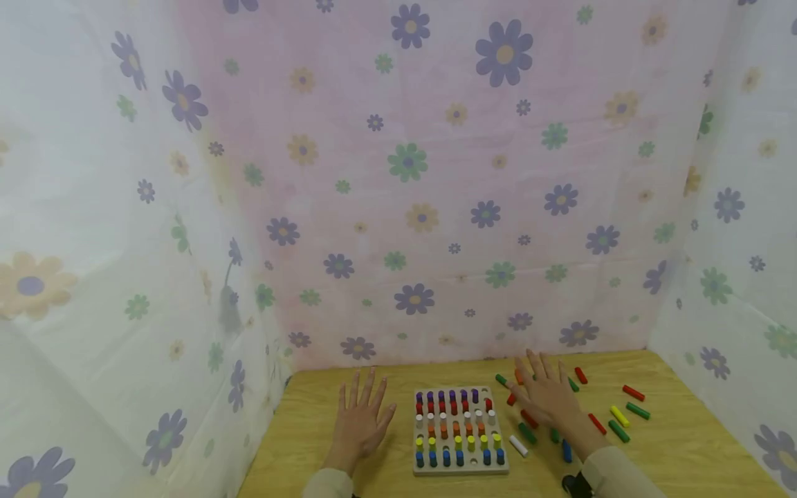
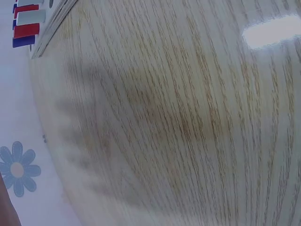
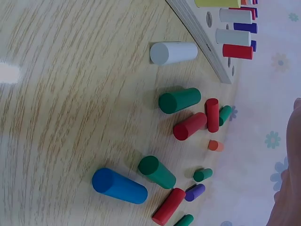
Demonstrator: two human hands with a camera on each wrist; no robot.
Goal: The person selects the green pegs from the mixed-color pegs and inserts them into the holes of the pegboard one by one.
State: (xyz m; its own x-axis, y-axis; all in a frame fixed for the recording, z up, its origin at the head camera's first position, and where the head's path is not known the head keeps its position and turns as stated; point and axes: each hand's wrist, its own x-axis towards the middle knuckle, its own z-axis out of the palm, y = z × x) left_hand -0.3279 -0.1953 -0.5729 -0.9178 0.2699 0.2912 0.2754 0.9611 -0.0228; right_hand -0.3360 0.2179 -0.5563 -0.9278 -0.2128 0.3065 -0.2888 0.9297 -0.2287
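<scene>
Fingers spread and straight, my left hand (image 1: 361, 422) hovers over the table to the left of a wooden pegboard (image 1: 461, 472). It holds nothing; in the left wrist view its shadow falls on the wood. The board carries rows of purple, red, white, orange, yellow and blue pegs, with several holes bare. On the other side, my right hand (image 1: 548, 400) is held over loose pegs, fingers extended and grasping nothing. Under and around it lie a white peg (image 3: 174, 53), a blue peg (image 3: 120, 186), a green peg (image 3: 179, 100) and a red peg (image 3: 190, 126).
Farther right on the table (image 1: 685, 456) lie more loose pegs, including a yellow peg (image 1: 619, 416), a red peg (image 1: 633, 393) and a green peg (image 1: 638, 411). Flower-patterned sheets (image 1: 454, 187) enclose the table at the back and both sides.
</scene>
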